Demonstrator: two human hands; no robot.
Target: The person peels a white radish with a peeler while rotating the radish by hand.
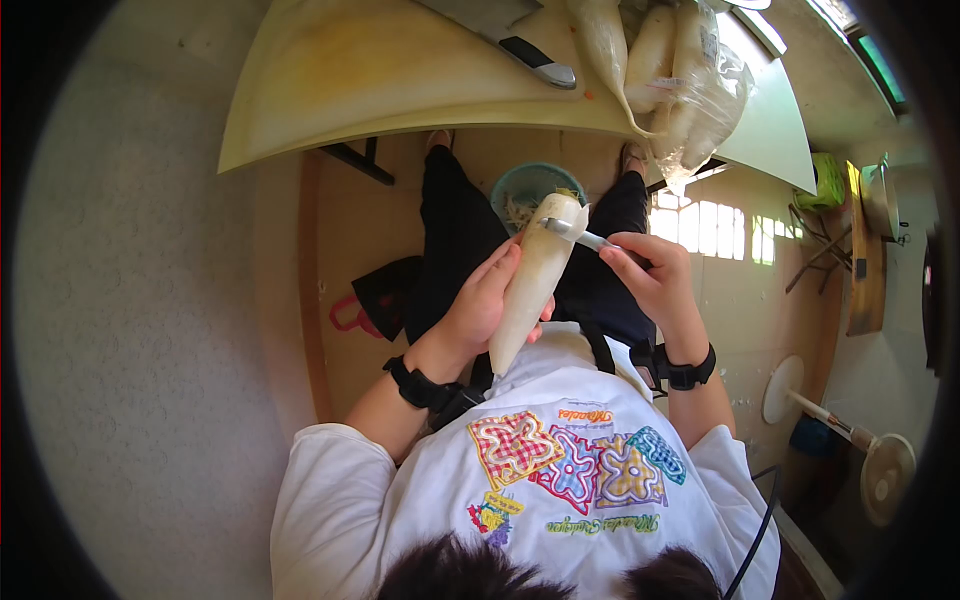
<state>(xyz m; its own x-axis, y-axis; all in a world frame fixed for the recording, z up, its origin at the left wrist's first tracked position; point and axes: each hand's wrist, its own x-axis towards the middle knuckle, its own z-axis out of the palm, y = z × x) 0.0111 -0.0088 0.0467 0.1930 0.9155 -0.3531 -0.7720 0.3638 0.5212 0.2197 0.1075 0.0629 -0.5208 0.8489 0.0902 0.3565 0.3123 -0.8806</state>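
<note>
A long white radish (532,275) points up and away from me, its thick leafy-stub end farthest off and its tapered tip near my shirt. My left hand (490,295) is wrapped around its middle. In my right hand (650,275) is a peeler (590,240), its head lying across the radish near the thick end. Below that end, between my legs, a light blue basin (538,180) holds pale peelings.
Ahead stands a table (380,90) bearing a cleaver (535,62) and several white radishes (650,60), some in a clear plastic bag (715,110) hanging over the edge. A standing fan (885,480) is at the right, a wall (150,300) at the left.
</note>
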